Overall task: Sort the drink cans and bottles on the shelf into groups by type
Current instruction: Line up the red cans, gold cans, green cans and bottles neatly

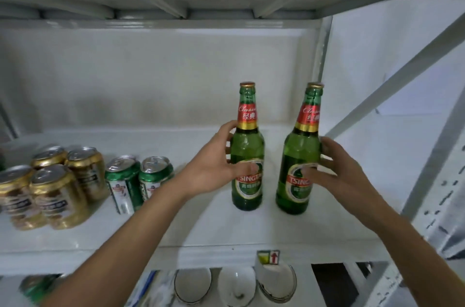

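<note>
Item, white metal shelf (201, 228): we hold two green glass Tsingtao beer bottles at its right end, both capped and standing on the shelf board. Our left hand (216, 168) wraps the left bottle (247, 155) at the shoulder and label, thumb across the front; our right hand (337, 176) grips the right bottle (299, 160) the same way, and that bottle leans slightly toward its neighbour. The two bottles stand near each other, not touching. Item, left end of the shelf: four gold cans (47, 186) in a tight cluster, and just beside them two green Tsingtao cans (137, 181). Item, lower shelf: white bowls (236, 286), partly seen. We judge the grouping nearly complete, with the bottles being settled as a pair. Risks from here: glass knocking glass if we push the bottles together briskly; the tilted right bottle toppling if we release it before its base sits flat; either bottle sliding off the front edge, which lies near their bases; a forearm sweeping the green cans on withdrawal.
</note>
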`<state>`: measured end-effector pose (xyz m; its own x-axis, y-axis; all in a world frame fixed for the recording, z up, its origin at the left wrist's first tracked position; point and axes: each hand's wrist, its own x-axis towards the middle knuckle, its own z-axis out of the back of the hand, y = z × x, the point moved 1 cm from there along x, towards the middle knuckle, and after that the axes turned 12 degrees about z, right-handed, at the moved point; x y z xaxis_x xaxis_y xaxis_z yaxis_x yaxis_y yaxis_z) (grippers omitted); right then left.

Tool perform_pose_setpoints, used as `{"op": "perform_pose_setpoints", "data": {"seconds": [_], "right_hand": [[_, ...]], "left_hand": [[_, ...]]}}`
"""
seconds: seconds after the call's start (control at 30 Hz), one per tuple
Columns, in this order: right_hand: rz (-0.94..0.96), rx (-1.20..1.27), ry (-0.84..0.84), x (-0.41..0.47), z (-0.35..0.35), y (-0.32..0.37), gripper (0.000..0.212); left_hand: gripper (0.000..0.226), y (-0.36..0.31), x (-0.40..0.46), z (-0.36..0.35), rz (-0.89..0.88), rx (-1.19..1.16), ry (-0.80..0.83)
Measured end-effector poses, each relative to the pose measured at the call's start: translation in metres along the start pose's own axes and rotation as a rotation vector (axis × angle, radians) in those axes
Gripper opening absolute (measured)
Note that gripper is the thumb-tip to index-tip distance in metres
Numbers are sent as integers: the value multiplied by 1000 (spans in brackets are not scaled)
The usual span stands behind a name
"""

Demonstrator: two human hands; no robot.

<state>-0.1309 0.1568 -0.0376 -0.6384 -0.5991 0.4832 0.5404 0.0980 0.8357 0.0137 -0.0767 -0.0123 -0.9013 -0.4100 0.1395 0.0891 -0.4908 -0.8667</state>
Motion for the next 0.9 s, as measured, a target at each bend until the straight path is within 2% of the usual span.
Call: {"op": "perform_pose_setpoints", "data": {"seconds": [0.07,0.1,0.27,0.57,0.9], "right_hand": [[-18,-5,149,1,1,-8,74],[-23,-17,172,2,1,-13,75],[-40,-88,118,5,-3,-23,59],[-28,-137,114,14,-10,-19,68],[21,-156,168,24,-32,-17,66]], "left_hand": [[97,5,1,-10,25,-16,-20],[98,8,0,-13,30,-21,-38],[93,14,0,-14,65,-78,-92],[87,4,1,-10,68,-124,-52],[86,7,1,-8,56,-124,-33]]}}
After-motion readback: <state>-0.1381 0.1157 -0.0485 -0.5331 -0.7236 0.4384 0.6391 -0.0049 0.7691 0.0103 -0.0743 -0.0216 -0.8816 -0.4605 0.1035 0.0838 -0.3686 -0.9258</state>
